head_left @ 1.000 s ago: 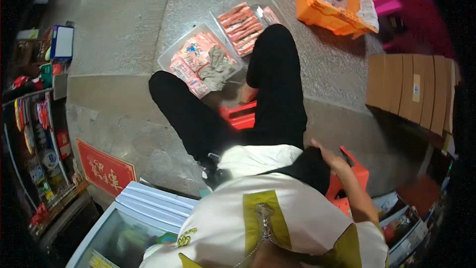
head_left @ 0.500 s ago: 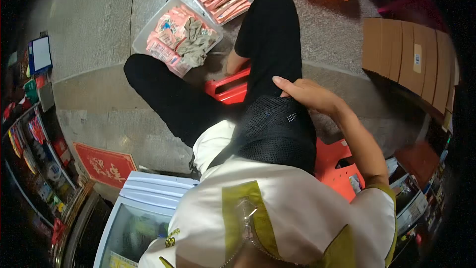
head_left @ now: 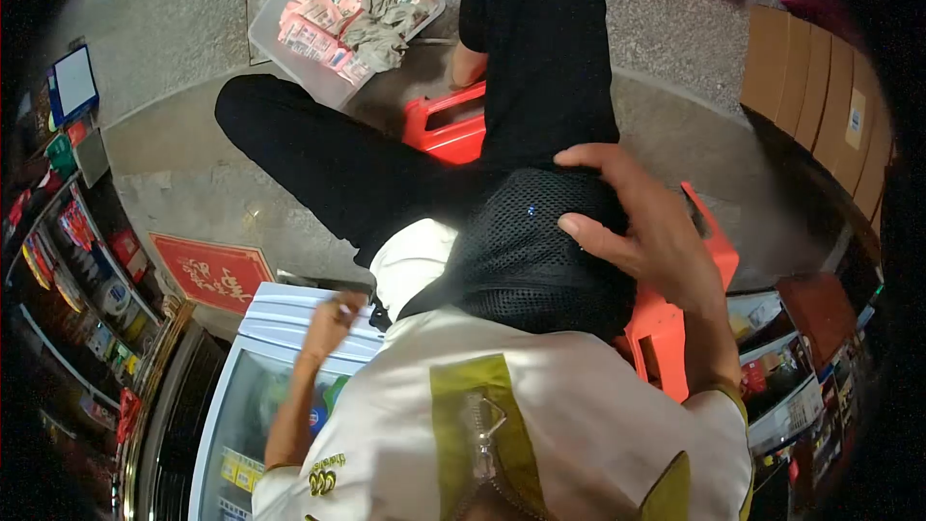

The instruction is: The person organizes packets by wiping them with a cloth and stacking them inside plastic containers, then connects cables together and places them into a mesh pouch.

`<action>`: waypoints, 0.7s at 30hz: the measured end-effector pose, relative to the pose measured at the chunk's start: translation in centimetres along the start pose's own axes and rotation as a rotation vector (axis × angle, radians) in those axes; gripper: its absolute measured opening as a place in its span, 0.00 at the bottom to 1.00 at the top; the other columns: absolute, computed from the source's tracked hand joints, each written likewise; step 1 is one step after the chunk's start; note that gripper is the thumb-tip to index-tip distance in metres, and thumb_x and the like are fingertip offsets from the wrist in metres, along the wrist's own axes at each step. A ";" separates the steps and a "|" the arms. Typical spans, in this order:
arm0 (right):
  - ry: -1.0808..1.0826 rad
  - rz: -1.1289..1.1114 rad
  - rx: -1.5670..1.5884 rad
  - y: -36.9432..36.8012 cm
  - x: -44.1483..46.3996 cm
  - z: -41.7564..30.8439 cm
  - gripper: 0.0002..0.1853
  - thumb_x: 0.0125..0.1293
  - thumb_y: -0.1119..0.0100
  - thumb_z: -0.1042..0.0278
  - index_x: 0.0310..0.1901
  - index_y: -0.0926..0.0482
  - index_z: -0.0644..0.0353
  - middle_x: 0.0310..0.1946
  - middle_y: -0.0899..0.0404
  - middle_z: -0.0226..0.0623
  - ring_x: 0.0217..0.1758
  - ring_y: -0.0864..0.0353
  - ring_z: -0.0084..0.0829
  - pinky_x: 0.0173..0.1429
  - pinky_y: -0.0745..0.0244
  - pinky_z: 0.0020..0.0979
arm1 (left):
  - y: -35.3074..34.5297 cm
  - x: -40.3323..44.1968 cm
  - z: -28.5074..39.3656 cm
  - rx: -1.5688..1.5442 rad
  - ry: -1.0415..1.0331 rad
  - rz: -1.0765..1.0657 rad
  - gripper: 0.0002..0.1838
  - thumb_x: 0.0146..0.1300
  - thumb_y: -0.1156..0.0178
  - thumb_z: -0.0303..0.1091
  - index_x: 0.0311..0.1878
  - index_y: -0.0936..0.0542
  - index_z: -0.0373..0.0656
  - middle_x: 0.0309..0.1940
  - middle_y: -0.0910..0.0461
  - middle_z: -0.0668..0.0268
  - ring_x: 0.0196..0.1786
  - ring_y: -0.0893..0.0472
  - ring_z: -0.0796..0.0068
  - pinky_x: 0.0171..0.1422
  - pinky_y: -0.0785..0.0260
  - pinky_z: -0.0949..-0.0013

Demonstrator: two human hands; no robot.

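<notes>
A black mesh article, perhaps a bag (head_left: 521, 241), lies across my lap. My right hand (head_left: 641, 217) rests at its right side, thumb and forefinger spread apart over the mesh and the black trouser leg. Its other fingers are hidden behind the hand. My left hand (head_left: 333, 325) is beside my left hip, over the pale freezer (head_left: 260, 328). Its fingers look bent but are blurred, and I cannot see anything held. White cloth (head_left: 415, 265) shows between the mesh article and my left thigh.
A clear plastic tub (head_left: 338, 87) of pink packets and a grey cloth stands before my knees. Red plastic stools (head_left: 449, 140) are between my legs and at my right hip. Brown cartons (head_left: 801, 87) stand at the right, stocked shelves (head_left: 87, 299) at the left.
My left hand has come into view beside the freezer. My right hand has moved back toward me, its thumb and forefinger spreading apart. The view has shifted, and the tub sits higher.
</notes>
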State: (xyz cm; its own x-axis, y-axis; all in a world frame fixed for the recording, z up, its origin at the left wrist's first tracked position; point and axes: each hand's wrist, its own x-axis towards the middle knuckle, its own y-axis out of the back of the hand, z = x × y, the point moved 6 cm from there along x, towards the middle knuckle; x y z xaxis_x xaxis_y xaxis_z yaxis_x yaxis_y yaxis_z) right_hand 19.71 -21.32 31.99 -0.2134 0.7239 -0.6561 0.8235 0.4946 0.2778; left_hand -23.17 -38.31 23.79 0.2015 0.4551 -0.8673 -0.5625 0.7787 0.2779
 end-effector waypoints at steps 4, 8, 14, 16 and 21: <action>0.149 0.001 -0.117 -0.8 -1.0 -0.6 0.12 0.61 0.38 0.67 0.47 0.18 0.53 0.54 0.23 0.41 0.56 0.22 0.41 0.56 0.28 0.33 | 7.1 3.3 16.6 -0.082 -0.320 0.279 0.14 0.64 0.44 0.27 0.52 0.20 0.38 0.49 0.21 0.56 0.48 0.21 0.64 0.51 0.28 0.66; 0.170 0.045 -0.102 -0.7 -1.6 -1.4 0.10 0.56 0.36 0.74 0.41 0.15 0.52 0.53 0.23 0.43 0.52 0.20 0.41 0.50 0.25 0.32 | 4.4 4.9 27.1 -0.121 -0.662 -0.019 0.16 0.65 0.42 0.33 0.54 0.22 0.37 0.51 0.23 0.54 0.56 0.25 0.56 0.60 0.33 0.61; 0.244 0.103 -0.057 -0.4 -3.1 -1.4 0.12 0.49 0.33 0.78 0.37 0.14 0.53 0.50 0.23 0.42 0.45 0.20 0.35 0.43 0.25 0.30 | 1.5 8.6 28.8 -0.027 -0.624 -0.082 0.23 0.64 0.39 0.45 0.53 0.23 0.34 0.48 0.25 0.53 0.50 0.27 0.55 0.58 0.37 0.58; 0.240 0.093 -0.031 -0.5 -3.4 -1.4 0.12 0.49 0.33 0.78 0.36 0.14 0.53 0.50 0.22 0.41 0.44 0.20 0.34 0.43 0.26 0.30 | 0.9 8.9 29.0 0.053 -0.693 -0.071 0.25 0.63 0.38 0.48 0.52 0.23 0.34 0.47 0.25 0.54 0.50 0.27 0.56 0.57 0.39 0.58; 0.205 0.085 -0.011 -0.3 -4.1 -1.7 0.11 0.48 0.34 0.78 0.35 0.13 0.53 0.49 0.22 0.40 0.44 0.21 0.33 0.44 0.27 0.29 | 0.6 9.3 29.3 -0.054 -0.655 -0.214 0.26 0.60 0.35 0.50 0.46 0.22 0.33 0.40 0.25 0.54 0.48 0.27 0.58 0.55 0.41 0.59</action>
State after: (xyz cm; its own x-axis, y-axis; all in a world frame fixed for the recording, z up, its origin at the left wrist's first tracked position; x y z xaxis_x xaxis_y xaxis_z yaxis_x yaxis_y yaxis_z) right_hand 19.48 -23.63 35.76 -0.2469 0.8455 -0.4736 0.8378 0.4318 0.3341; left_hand 1.92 -20.92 27.97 0.7460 0.4737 -0.4681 -0.4917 0.8658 0.0927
